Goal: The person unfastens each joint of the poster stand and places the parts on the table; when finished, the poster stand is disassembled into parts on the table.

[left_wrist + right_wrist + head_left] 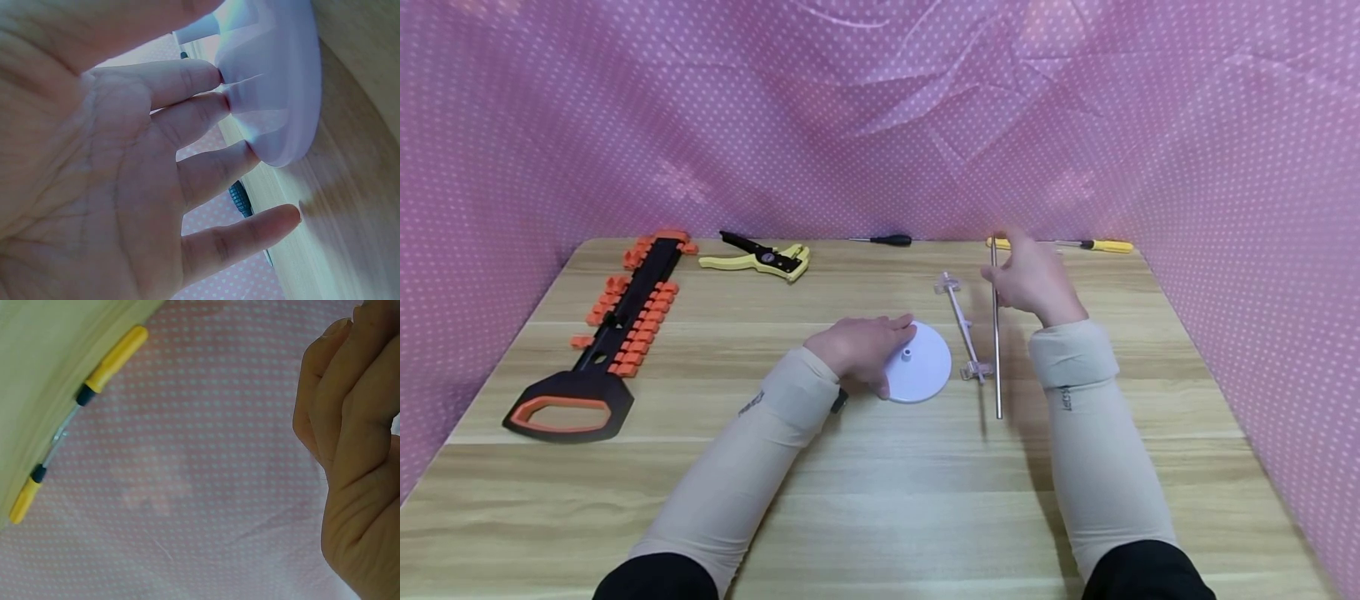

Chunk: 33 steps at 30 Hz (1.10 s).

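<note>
Near the middle of the table lies a round white base plate (927,372) with a short raised socket. My left hand (861,346) rests on its left side, thumb by the near rim and fingers toward the far rim. In the left wrist view the fingers are nearly straight, their tips touching the plate. My right hand (1037,283) pinches a slim metal rod (997,358) close to its upper end; the rod hangs roughly upright. Between plate and rod lies a thin white stick with clear clips (961,321). The right wrist view shows folded fingers but not the rod.
Yellow-handled wire strippers (767,258) and a black-handled screwdriver (891,240) lie along the back. Yellow-handled screwdrivers (1108,246) are at the back right. A black rack with orange clips (632,308) lies at left. Pink dotted cloth (880,125) surrounds the table.
</note>
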{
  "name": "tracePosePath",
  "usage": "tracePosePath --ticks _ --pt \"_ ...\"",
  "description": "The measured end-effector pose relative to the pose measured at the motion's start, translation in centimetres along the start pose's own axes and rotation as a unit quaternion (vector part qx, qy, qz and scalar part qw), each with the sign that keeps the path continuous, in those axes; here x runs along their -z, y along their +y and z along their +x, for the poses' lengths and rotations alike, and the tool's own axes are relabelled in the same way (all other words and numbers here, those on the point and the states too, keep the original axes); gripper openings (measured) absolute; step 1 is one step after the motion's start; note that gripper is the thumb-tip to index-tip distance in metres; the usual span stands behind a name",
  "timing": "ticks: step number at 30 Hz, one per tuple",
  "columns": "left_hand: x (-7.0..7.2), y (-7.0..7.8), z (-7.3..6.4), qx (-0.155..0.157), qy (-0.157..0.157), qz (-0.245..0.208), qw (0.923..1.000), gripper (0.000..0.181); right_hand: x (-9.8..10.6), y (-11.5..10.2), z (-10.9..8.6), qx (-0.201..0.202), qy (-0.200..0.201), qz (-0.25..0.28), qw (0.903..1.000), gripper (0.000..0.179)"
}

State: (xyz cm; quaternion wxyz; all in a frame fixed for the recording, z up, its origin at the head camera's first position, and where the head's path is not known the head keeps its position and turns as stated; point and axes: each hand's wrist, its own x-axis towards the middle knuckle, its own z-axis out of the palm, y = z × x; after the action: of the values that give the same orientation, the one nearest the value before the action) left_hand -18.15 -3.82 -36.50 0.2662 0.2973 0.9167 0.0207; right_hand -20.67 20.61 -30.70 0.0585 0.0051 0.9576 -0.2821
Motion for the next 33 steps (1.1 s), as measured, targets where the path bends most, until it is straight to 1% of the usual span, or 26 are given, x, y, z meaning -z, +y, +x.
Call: tracePosePath --ticks 6,14,26,33 --pt "0.1 0.1 0.0 0.001 -0.003 -0.002 1.0000 0.110 -0.7 0.9 0.8 -0.008 -0.004 -0.005 0.9999 0.068" --pt "0.0 0.1 0.0 0.002 -0.002 -0.002 1.0000 0.109 -1.1 1.5 1.4 -0.006 -0.009 -0.012 0.9999 0.070" --pt "0.0 0.1 0.0 0.002 -0.002 -0.003 1.0000 0.111 -1.9 2.9 2.7 -0.035 -0.062 -0.013 0.9974 0.070" --pt "-0.1 0.0 0.1 -0.001 0.000 -0.005 1.0000 0.111 -2.4 3.3 3.3 -0.049 -0.071 -0.010 0.9962 0.069"
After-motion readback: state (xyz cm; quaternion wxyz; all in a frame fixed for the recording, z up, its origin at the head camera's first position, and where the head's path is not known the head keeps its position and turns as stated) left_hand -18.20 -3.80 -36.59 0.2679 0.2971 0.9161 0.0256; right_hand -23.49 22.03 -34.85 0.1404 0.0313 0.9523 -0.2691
